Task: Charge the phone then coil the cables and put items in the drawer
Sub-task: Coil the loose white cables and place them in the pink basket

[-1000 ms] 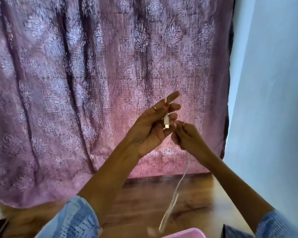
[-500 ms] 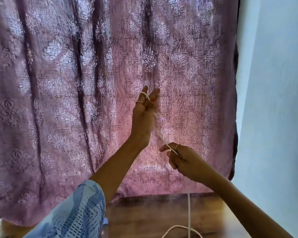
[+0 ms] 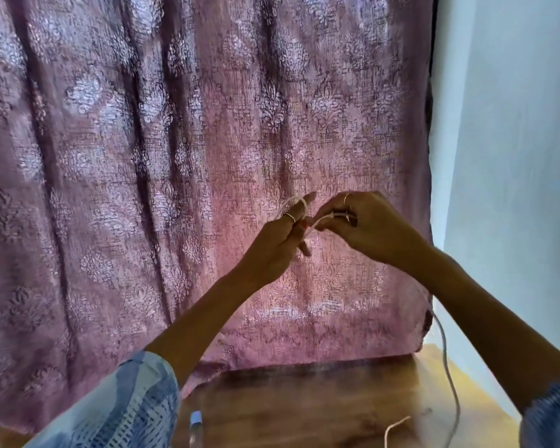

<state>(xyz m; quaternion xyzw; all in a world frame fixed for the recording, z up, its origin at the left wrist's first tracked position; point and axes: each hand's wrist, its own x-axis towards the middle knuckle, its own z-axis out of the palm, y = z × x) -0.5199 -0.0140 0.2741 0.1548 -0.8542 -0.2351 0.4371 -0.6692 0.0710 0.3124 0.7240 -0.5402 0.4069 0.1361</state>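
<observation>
my left hand (image 3: 282,240) has the white cable (image 3: 296,202) looped around its raised fingers, and my right hand (image 3: 366,224) pinches the next stretch just beside it; the rest trails to the bench (image 3: 304,409).

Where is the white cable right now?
In the head view the white cable is up in the middle, looped over the left hand and pinched by the right hand, before the pink curtain; its tail hangs right to the wooden table.

Head view, forward, near hands
</observation>
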